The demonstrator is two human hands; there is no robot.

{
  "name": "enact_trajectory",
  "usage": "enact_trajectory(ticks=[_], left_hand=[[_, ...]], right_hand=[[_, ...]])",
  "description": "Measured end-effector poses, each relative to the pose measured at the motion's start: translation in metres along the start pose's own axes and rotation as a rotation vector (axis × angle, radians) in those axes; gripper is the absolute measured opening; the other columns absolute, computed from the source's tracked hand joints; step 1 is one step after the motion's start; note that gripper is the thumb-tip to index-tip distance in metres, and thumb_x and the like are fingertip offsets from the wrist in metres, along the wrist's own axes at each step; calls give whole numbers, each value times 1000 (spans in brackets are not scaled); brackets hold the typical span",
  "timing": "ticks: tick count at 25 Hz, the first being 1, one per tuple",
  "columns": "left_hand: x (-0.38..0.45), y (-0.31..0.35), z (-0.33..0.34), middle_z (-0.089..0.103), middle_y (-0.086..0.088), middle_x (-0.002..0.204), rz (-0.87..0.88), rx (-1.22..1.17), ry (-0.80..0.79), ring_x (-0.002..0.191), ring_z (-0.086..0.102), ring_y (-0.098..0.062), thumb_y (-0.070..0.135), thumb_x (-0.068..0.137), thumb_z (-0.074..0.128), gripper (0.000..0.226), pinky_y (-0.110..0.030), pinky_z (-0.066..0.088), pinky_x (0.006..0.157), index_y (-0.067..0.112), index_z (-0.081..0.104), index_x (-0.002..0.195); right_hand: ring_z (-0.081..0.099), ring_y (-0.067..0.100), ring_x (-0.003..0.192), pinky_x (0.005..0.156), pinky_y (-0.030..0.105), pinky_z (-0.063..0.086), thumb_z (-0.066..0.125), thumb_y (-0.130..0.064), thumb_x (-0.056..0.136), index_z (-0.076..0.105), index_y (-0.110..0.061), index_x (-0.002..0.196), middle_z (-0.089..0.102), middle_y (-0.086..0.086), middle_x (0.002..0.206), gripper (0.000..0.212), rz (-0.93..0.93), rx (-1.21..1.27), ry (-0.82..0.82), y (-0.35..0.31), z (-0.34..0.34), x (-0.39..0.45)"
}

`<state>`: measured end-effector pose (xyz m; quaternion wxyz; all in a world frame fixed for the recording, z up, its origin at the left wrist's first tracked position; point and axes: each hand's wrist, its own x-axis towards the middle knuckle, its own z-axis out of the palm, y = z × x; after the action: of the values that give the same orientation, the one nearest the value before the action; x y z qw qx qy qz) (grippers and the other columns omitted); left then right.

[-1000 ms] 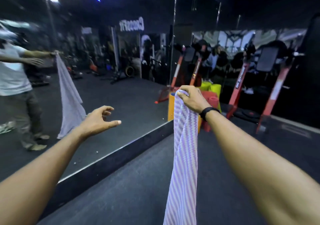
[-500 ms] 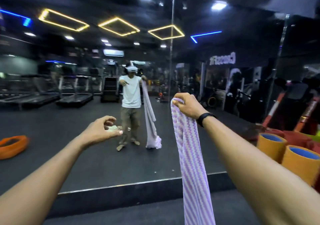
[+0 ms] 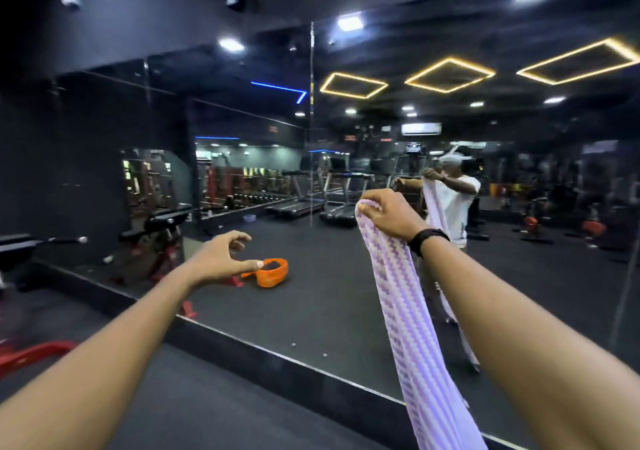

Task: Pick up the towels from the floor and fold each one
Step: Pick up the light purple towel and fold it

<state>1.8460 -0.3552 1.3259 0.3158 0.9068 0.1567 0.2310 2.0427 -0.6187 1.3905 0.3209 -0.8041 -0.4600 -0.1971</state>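
Observation:
A long purple-and-white striped towel hangs straight down from my right hand, which grips its top end at about chest height in front of a wall mirror. The towel's lower part runs out of the bottom of the view. My left hand is stretched forward to the left of the towel, well apart from it, fingers loosely curled with thumb and forefinger near each other and nothing in them. The mirror reflects a person holding the same towel.
A wall mirror with a raised dark ledge runs across in front of me. An orange basket shows in the mirror. A red-framed bench stands at the left. Dark gym floor lies below my arms.
The view has swung leftward along the mirror, so the yellow foam rollers are gone and the bench appears. My right hand still holds the towel up; my left hand stays empty beside it.

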Motion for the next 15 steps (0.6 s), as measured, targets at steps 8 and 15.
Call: enact_trajectory(ticks=[8,15], left_hand=[[-3,-145,-151,62,-7,108,-173,128,209,94,61,-18,37,66,86,62,-32,49,93,18,59,118],[-14,-267,-259,60,-4,110,-350,242,373,92,56,-12,35,69,85,60,-28,48,93,18,57,120]], right_hand=[[55,20,81,70,26,33,55,-13,93,58,-19,75,60,3,79,19,-179,179,-78,-125,163,133],[57,23,79,67,29,34,54,-11,90,59,-13,73,64,8,77,18,-366,342,-163,-234,327,245]])
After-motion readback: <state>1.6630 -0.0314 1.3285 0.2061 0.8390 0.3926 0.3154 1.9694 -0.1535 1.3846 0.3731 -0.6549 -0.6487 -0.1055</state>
